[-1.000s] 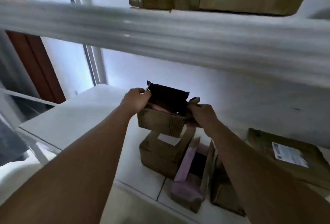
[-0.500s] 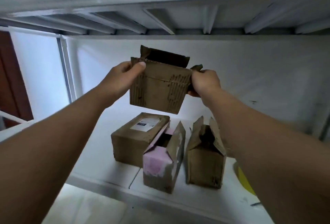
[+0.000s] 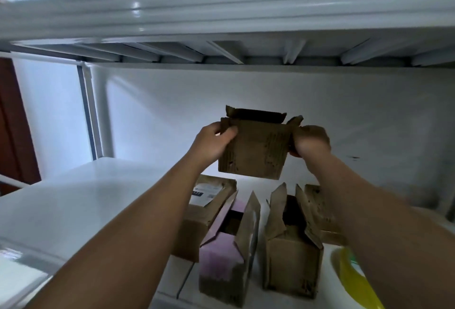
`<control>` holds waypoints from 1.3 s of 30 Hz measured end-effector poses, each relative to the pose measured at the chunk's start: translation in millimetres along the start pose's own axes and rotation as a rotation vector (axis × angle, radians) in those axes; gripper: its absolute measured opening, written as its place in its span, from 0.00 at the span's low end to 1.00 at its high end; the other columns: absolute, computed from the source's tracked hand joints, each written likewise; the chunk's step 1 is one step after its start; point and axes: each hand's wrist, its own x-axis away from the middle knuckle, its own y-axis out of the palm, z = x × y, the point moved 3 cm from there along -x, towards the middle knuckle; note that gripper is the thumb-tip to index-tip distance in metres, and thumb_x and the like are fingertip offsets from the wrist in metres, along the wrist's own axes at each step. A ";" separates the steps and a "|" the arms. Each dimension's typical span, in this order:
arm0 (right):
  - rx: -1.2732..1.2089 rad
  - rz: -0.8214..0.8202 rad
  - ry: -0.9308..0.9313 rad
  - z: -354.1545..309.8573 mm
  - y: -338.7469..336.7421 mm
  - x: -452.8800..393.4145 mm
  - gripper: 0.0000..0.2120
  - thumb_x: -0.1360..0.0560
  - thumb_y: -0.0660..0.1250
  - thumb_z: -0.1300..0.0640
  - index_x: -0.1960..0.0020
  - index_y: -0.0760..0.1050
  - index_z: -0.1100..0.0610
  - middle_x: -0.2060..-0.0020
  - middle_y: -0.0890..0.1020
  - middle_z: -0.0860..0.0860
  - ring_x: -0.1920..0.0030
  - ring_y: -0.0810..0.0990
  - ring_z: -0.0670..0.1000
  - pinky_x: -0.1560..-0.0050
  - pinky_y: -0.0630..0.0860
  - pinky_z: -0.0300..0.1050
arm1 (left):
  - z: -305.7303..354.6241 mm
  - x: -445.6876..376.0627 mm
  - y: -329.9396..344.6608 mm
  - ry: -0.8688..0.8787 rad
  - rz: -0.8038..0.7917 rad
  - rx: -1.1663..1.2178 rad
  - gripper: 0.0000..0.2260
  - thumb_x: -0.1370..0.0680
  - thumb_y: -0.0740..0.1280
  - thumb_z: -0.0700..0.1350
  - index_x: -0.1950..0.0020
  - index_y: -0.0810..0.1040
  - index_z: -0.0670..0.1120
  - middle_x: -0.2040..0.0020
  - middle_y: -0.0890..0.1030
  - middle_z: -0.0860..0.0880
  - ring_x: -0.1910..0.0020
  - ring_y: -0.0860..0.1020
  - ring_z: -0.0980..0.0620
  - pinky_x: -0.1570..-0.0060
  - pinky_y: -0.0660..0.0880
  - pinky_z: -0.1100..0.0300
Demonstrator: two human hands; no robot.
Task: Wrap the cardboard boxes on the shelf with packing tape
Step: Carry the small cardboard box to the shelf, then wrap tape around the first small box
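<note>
Shelf w/ 3 boxes below; both hands grip open box

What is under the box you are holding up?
Below the held box stand three cardboard boxes on the shelf: a labelled box, a pink-lined box and an open brown box. Their contents are too dark to see.

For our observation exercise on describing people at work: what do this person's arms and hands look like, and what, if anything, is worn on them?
Both forearms are bare, with no sleeves in view. The left hand and right hand wear no gloves. No watch, bracelet or ring shows, though the picture is dim and slightly blurred, so small items could be missed.
</note>
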 end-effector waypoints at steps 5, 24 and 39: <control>-0.031 0.026 0.032 13.4 3.9 -0.7 0.24 0.20 0.58 0.49 0.72 0.71 0.59 0.66 0.82 0.58 0.59 0.84 0.60 0.47 0.79 0.56 | -13.9 -16.0 8.1 0.020 0.010 -0.010 0.15 0.20 0.62 0.48 0.35 0.75 0.46 0.44 0.77 0.52 0.46 0.76 0.52 0.56 0.71 0.66; 0.155 0.262 0.150 58.8 -159.1 25.7 0.18 0.20 0.61 0.49 0.64 0.70 0.59 0.56 0.81 0.61 0.64 0.79 0.55 0.64 0.78 0.45 | -5.1 44.2 124.3 -0.098 -0.524 -0.217 0.33 0.24 0.64 0.62 0.26 0.60 0.46 0.31 0.70 0.45 0.35 0.72 0.46 0.38 0.71 0.51; 0.239 -0.150 0.253 106.8 -173.8 47.5 0.14 0.20 0.61 0.54 0.54 0.77 0.64 0.60 0.81 0.59 0.60 0.81 0.55 0.59 0.78 0.46 | -50.8 61.5 114.3 -0.152 -0.627 -1.149 0.37 0.29 0.69 0.61 0.25 0.59 0.51 0.28 0.60 0.43 0.33 0.69 0.39 0.38 0.70 0.41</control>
